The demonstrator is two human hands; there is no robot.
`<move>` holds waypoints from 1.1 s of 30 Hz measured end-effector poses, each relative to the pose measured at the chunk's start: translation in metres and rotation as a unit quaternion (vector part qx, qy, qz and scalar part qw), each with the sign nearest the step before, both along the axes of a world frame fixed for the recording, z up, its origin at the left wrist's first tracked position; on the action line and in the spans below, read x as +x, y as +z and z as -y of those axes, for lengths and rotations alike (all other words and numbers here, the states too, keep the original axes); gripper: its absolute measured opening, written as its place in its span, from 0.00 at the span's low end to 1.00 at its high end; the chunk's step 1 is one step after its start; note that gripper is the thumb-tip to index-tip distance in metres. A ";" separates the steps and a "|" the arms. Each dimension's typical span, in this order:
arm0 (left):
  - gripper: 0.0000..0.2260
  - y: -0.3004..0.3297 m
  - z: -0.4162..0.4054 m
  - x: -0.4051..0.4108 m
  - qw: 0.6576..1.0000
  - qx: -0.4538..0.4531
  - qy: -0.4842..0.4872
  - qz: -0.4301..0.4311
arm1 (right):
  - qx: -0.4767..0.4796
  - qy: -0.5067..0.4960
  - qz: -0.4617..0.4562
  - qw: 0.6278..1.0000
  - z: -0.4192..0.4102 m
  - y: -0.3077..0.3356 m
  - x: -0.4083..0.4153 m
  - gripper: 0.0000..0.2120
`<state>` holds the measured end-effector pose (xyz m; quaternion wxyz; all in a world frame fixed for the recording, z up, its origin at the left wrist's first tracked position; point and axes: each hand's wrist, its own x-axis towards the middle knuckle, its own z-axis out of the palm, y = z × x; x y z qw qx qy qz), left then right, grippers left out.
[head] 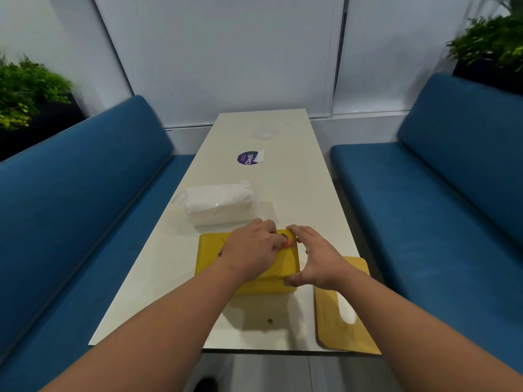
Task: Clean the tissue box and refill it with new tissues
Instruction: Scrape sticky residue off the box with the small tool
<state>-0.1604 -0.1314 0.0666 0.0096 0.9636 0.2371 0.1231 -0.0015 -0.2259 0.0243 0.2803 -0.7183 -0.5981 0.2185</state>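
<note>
- Lying past the yellow box toward the far end of the white table [297, 193], a pack of tissues [219, 203] in clear plastic wrap sits just beyond the hands, near the box but apart from it.
- A wooden lid [343, 309] with an oval slot lies flat at the near right corner of the table, partly under the right forearm.
- Farther up the table are a round purple sticker [247, 159] and a small white slip touching it; blue cushioned benches [85, 193] flank both sides, with green plants [25, 89] behind them.
- The yellow tissue box [210, 254] rests on the table near the front edge, between the two hands.
- The left hand [250, 250] lies over the top of the box, fingers curled down at its far right edge — they seem to pinch something small there, but what it is cannot be told.
- The right hand [318, 257] clasps the right end of the box, fingers bent over the far corner and thumb pressed against the near side.
- The box is smooth and rounded at its corners; the table is glossy and long — the benches look like soft fabric.
</note>
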 end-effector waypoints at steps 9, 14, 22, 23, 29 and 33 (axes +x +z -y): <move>0.11 -0.005 0.015 -0.006 0.990 -0.008 -0.142 -0.014 | -0.002 0.004 -0.020 1.000 -0.002 -0.006 0.002 0.57; 0.11 -0.008 0.013 -0.016 0.985 0.009 -0.173 -0.001 | -0.002 0.011 -0.003 1.000 -0.003 -0.004 0.002 0.57; 0.17 -0.007 -0.002 -0.056 0.990 0.003 -0.140 -0.021 | -0.012 0.030 0.042 0.999 -0.006 0.000 0.001 0.55; 0.17 -0.006 -0.005 -0.061 0.991 0.001 -0.134 -0.022 | -0.013 0.030 0.044 0.998 -0.007 0.000 0.002 0.55; 0.16 -0.002 -0.020 -0.095 0.996 -0.017 -0.091 -0.016 | -0.018 0.035 0.039 0.998 -0.009 0.000 0.004 0.55; 0.19 -0.010 -0.020 -0.100 0.999 -0.014 -0.025 0.044 | -0.016 0.034 0.023 0.999 -0.010 -0.001 0.005 0.55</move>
